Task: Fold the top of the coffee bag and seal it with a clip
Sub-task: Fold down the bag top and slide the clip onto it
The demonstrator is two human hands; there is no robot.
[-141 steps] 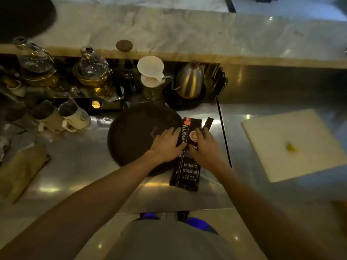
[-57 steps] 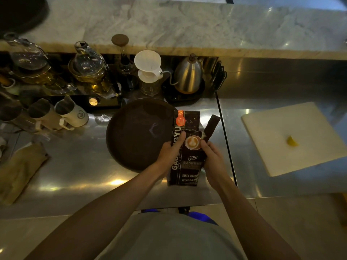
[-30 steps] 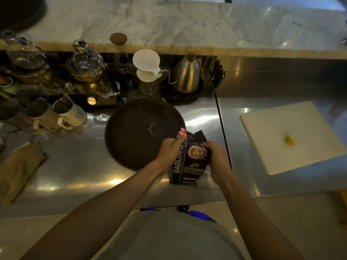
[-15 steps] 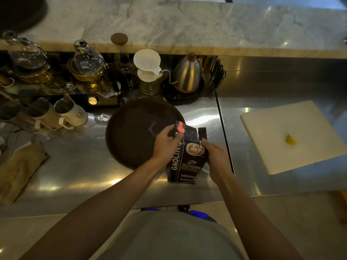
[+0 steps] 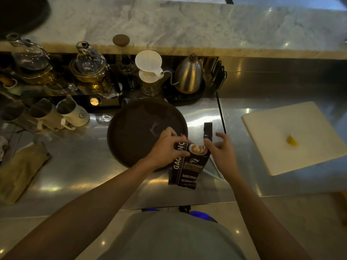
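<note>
A dark coffee bag with a latte picture and white lettering stands on the steel counter, its top folded down. My left hand pinches the folded top from the left. My right hand is just right of the bag with fingers spread, its fingertips near a dark flat clip lying on the counter behind the bag. Whether the fingers touch the clip is not clear.
A round dark tray lies left of the bag. A white cutting board with a yellow piece is at right. Kettle, white dripper, glass teapots and cups line the back. A cloth lies at left.
The bag's top has been folded lower over the last seconds. My right hand has let go of the bag and opened toward the clip, which now lies on the counter.
</note>
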